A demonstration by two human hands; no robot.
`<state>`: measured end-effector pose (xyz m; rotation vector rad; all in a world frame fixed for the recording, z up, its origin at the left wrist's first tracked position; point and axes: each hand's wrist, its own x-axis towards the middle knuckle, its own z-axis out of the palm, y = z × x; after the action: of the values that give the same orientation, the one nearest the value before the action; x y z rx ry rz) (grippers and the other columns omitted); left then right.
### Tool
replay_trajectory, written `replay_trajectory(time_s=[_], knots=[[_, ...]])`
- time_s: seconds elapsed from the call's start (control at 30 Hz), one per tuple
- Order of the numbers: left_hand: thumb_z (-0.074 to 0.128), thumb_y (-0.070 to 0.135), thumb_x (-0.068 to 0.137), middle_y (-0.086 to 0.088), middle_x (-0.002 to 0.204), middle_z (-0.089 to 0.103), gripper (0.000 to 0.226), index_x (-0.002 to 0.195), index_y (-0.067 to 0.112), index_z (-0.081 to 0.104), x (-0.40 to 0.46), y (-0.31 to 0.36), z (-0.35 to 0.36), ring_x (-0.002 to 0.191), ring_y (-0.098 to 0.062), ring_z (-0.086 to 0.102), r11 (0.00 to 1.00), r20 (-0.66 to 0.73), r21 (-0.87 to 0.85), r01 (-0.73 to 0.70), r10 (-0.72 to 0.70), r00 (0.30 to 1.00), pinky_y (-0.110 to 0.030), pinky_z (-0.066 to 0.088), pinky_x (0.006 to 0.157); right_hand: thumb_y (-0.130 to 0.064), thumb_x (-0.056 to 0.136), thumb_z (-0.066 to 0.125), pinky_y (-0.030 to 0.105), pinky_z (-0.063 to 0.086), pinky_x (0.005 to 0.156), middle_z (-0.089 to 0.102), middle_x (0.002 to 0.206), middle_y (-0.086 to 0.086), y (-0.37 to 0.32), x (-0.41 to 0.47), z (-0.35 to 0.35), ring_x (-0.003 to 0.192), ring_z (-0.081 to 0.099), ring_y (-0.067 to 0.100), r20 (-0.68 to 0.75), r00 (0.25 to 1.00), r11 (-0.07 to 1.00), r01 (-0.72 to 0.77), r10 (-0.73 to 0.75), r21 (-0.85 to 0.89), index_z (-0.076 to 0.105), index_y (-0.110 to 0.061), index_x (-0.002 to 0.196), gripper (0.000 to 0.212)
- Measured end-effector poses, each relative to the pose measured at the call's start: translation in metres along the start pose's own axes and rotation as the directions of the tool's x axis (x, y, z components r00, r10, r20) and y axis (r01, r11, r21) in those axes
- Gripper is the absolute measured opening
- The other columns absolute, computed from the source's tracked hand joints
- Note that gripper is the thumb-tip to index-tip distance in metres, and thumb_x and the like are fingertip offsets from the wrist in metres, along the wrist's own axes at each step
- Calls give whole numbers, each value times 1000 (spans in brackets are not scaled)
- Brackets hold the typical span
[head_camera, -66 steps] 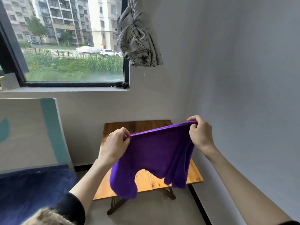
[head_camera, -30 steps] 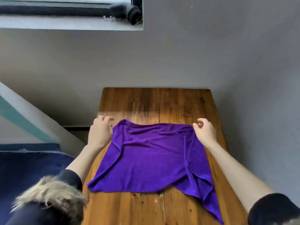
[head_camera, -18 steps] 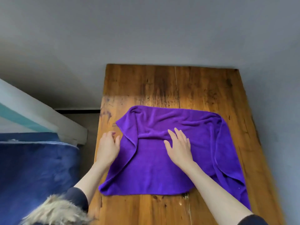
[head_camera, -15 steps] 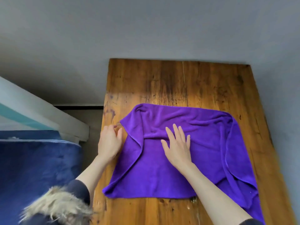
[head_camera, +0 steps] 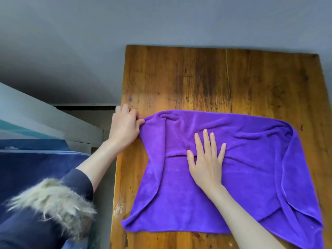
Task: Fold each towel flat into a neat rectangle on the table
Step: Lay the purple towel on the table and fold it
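Worn wooden counter: purple microfibre towel, rumpled. Right hand flat, anchoring centre; left hand pinches ten-o'clock corner. Advised: pull outward, square it.

The purple towel runs off the frame's lower right corner (its near-right tip unseen).

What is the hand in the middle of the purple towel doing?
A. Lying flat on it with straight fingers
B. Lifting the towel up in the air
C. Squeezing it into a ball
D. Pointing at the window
A: the right hand lies flat, fingers straight, on the purple towel spread on the wooden table.
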<state>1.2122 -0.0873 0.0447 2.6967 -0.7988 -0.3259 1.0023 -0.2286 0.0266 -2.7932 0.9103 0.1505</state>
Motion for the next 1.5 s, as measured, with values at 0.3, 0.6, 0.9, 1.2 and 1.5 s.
replay_trajectory(time_s=[0.3, 0.6, 0.9, 1.2, 1.5], knots=[[52, 14, 90, -21, 109, 56, 23, 109, 3, 59, 2, 15, -10, 95, -39, 53, 973, -122, 168, -156, 177, 977, -46, 43, 74, -35, 92, 42, 62, 19, 110, 44, 144, 11, -6, 14, -13, 137, 34, 28, -97, 993, 994, 79, -72, 73, 54, -15, 131, 45], [28, 57, 89, -5, 157, 14, 64, 146, 28, 26, -35, 15, 48, 145, -27, 10, 941, 87, 219, -258, 245, 966, -50, 6, 117, -69, 84, 19, 60, -3, 111, 0, 159, 3, 12, 62, -7, 146, -5, 24, 57, 998, 993, 35, -28, -116, 10, -29, 149, 77], [21, 55, 90, -7, 158, 8, 63, 147, 28, 23, -37, 13, 42, 146, -25, 2, 949, 82, 234, -211, 197, 977, -50, 0, 116, -52, 95, 30, 54, -8, 114, -3, 159, -1, 24, 56, -27, 145, -10, 17, 113, 985, 990, 120, -127, 67, 9, -27, 150, 64], [29, 41, 91, -12, 155, 20, 57, 143, 20, 34, -94, 132, 75, 143, -33, 16, 956, 128, 78, -282, 271, 954, -55, 13, 112, -16, 83, 67, 60, 25, 108, 47, 139, 15, 136, -44, -55, 134, 38, 32, -139, 981, 989, -123, 134, 81, 53, -6, 129, 50], [29, 41, 90, -12, 154, 23, 56, 141, 20, 39, -127, 252, 121, 142, -35, 20, 915, 251, 92, -394, 362, 898, -59, 16, 110, -24, 71, 79, 45, 50, 84, 61, 122, 14, 232, -108, -61, 112, 59, 32, -52, 994, 994, -94, 96, 47, 64, -5, 114, 49]])
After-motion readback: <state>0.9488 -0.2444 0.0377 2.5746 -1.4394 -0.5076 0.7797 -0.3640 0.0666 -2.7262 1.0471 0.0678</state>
